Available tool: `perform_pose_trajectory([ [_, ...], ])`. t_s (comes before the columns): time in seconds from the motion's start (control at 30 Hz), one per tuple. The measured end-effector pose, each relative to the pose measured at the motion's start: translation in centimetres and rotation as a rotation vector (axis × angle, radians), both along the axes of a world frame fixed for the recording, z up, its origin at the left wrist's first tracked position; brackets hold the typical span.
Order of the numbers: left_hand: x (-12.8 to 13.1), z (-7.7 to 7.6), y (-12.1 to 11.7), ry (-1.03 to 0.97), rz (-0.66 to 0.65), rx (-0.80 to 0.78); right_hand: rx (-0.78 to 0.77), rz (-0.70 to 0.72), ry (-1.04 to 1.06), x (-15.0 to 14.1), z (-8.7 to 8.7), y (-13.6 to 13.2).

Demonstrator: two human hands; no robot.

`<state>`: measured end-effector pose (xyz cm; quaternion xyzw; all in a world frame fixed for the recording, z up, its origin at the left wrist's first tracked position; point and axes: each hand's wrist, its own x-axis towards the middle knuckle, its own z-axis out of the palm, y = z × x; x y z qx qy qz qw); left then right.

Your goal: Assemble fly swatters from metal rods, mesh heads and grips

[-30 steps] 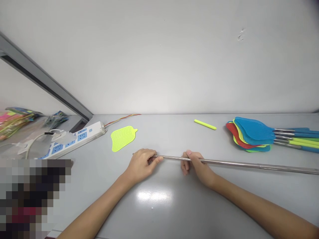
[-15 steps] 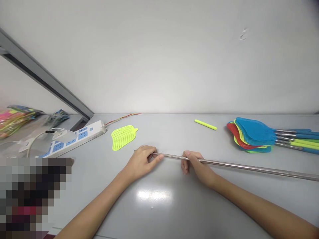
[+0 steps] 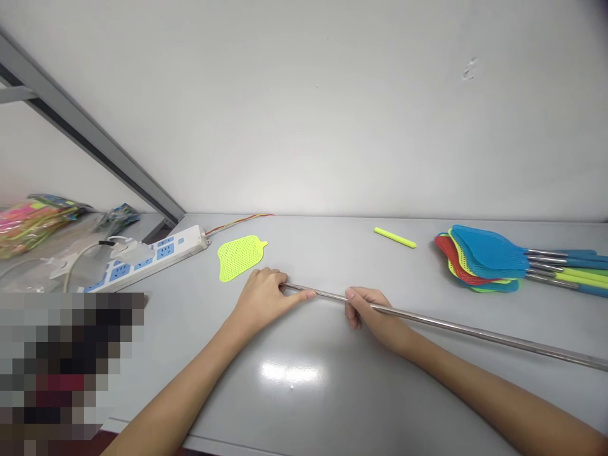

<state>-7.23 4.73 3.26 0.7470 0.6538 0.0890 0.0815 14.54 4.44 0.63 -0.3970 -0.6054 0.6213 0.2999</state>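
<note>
Swinging nearer the body, the metal rod's (image 3: 451,324) thick end slants lower now! Right hand (image 3: 375,313) pinches its middle; left hand (image 3: 261,297), thumb stretched along it, grasps the thin tip. Beyond lie 1 yellow mesh head (image 3: 241,257) and 1 yellow stick (image 3: 395,237); stacked swatters (image 3: 489,250) right, power strip (image 3: 154,259) left.

"What's changed with the metal rod (image 3: 451,325)?"
"It slants more steeply now. The stretch out to the right has swung nearer the person."
"And the left hand (image 3: 260,301)?"
"It's crept closer to the yellow-green mesh head (image 3: 241,257), thumb spread wider from the fingers."
"The rod's thin tip?"
"It poked out past that hand earlier; now the hand covers it."
</note>
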Motion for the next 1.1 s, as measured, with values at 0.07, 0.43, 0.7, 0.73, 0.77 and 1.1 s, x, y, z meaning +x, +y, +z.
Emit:
perform_pose_trajectory([
  [0.07, 0.0, 0.0, -0.1, 0.011, 0.034, 0.004, -0.007, -0.005, 0.0, 0.0, 0.1, 0.0],
  [0.43, 0.1, -0.6, -0.4, 0.005, 0.104, 0.004, -0.053, -0.038, 0.041, -0.1, -0.1, 0.1],
  [0.7, 0.2, -0.6, -0.5, -0.028, 0.129, 0.006, -0.068, -0.051, 0.077, -0.2, -0.3, 0.1],
  [0.73, 0.2, -0.6, -0.5, -0.036, 0.129, 0.004, -0.07, -0.051, 0.079, -0.1, -0.3, 0.1],
  [0.77, 0.2, -0.6, -0.5, -0.045, 0.127, -0.001, -0.071, -0.051, 0.082, -0.1, -0.3, 0.0],
  [1.1, 0.8, -1.1, -0.5, -0.121, 0.101, -0.04, -0.061, 0.017, 0.108, 0.1, -0.7, 0.2],
])
